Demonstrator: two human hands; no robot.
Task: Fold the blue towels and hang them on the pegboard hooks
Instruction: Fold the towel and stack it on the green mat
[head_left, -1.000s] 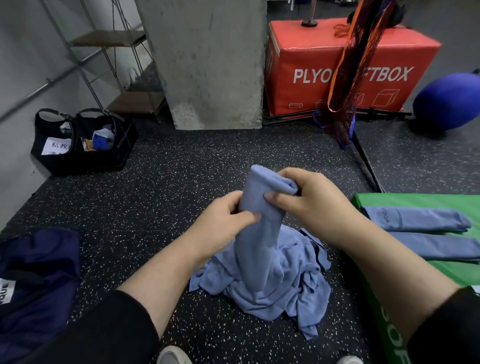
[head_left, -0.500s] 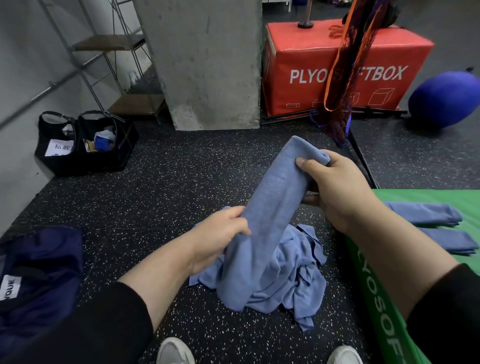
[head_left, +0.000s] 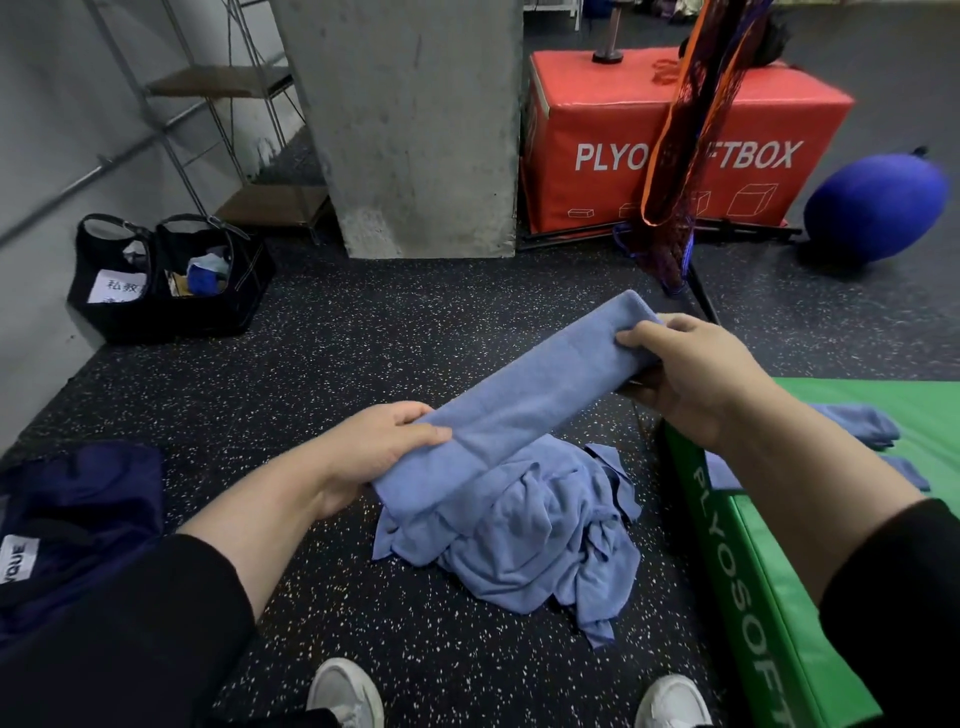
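While over the pile (head_left: 524, 540): folded towel (head_left: 524, 400), both hands' grip.

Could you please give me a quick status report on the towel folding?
Left hand and right hand each grip an end of the folded blue towel. Unfolded towel pile beneath on floor. No pegboard in view.

Soft matt cloth towel (head_left: 524, 400)

Black speckled floor (head_left: 363, 364) w/ a heap of blue towels (head_left: 524, 540) in the middle, black baskets (head_left: 171, 280) far left, red plyo box (head_left: 597, 119) + blue ball (head_left: 878, 213) at back. Green box (head_left: 753, 582) on the right, folded towels (head_left: 862, 421) on top.
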